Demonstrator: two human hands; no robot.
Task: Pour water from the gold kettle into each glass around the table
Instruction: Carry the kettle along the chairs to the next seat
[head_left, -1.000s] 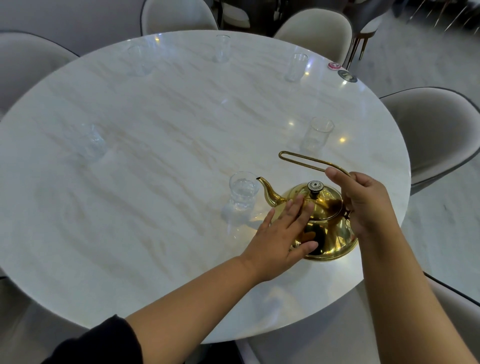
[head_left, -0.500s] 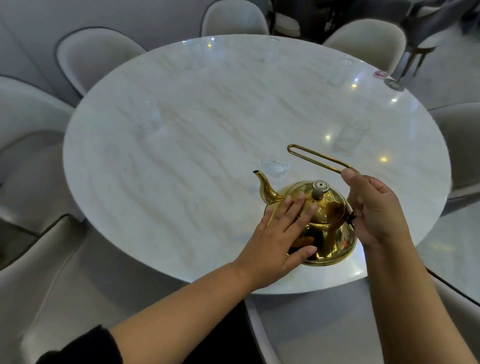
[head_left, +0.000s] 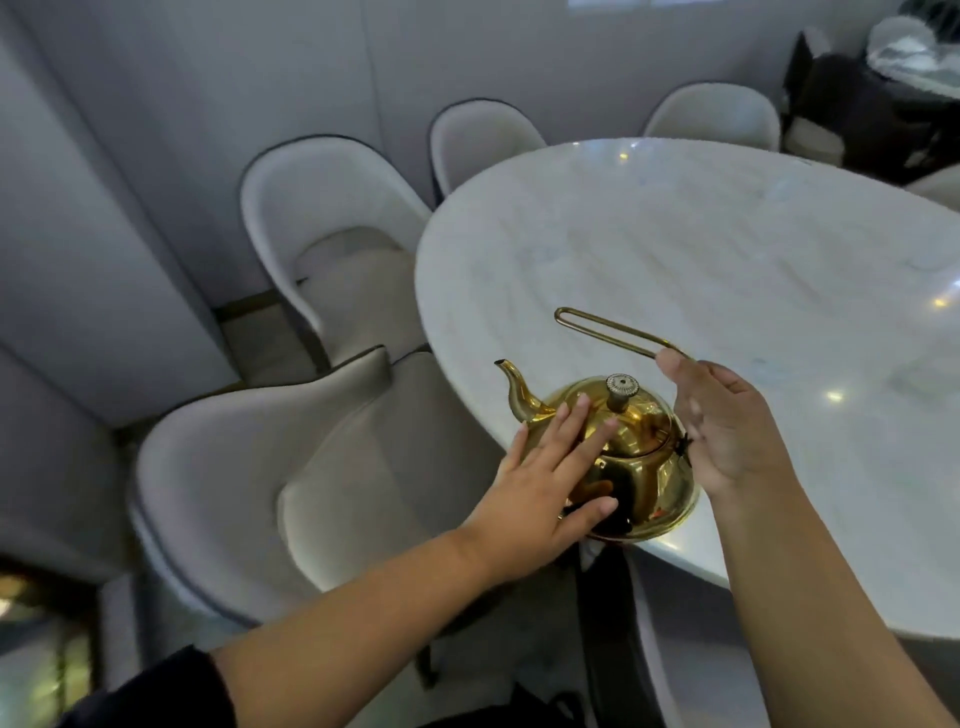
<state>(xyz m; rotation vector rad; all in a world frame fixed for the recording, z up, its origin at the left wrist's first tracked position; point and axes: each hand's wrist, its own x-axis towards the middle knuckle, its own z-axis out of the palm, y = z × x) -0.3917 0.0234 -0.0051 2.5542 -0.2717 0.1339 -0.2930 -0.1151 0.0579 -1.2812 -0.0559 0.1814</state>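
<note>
The gold kettle (head_left: 644, 483) is upright over the near left edge of the round white marble table (head_left: 675, 249), spout pointing left toward the chairs. My right hand (head_left: 727, 431) grips the base of its long wire handle (head_left: 613, 330), thumb on the wire. My left hand (head_left: 545, 483) lies flat against the kettle's lid and side with fingers spread. I cannot tell whether the kettle touches the table. Motion blur smears the tabletop, and no glass shows clearly.
Pale upholstered chairs ring the table: one right below the kettle's spout (head_left: 234, 467), one beyond it (head_left: 332, 228), and two at the far side (head_left: 483, 140) (head_left: 717, 114). A grey wall stands on the left. Dark furniture fills the top right corner.
The view has swung left, so the table now sits to the right and the chairs fill the left. The kettle has moved with both hands from beside a filled glass to the table's edge.
</note>
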